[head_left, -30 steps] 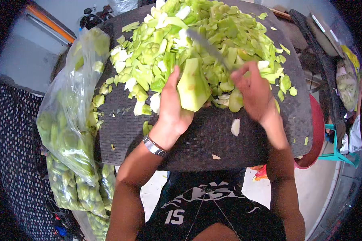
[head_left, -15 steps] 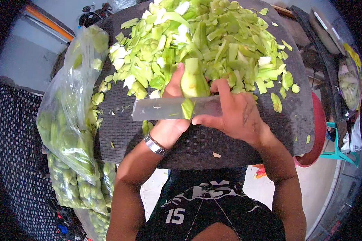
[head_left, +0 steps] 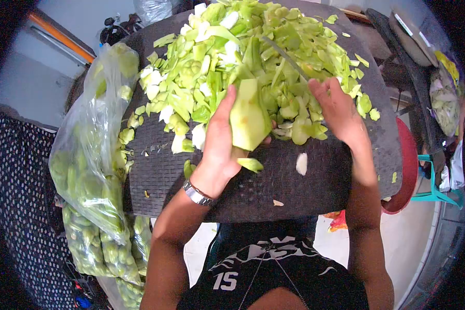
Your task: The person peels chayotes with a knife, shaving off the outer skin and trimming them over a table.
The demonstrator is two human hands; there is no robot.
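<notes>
My left hand (head_left: 219,142) is wrapped round a partly peeled pale-green chayote (head_left: 249,121), held over the near side of the dark woven tabletop (head_left: 279,181). A large cut facet on the chayote faces up. Just below it, by my left wrist, is a green strip of peel (head_left: 250,164). Off to the right, my right hand (head_left: 339,111) is closed on a knife (head_left: 289,58). Its blade is seen nearly edge-on and points up and left over the heap of peelings (head_left: 305,39). The knife's handle is hidden in my fingers.
A clear plastic bag of chayotes (head_left: 88,160) leans on the table's left edge, with more filled bags (head_left: 93,240) below. A red tub (head_left: 407,170) and teal stool (head_left: 434,195) stand at right. A white chip (head_left: 301,163) lies on the tabletop.
The knife has swung from flat across the chayote's near end to up and right, away from it. The chayote stays in my left hand, and its cut face is now larger.
</notes>
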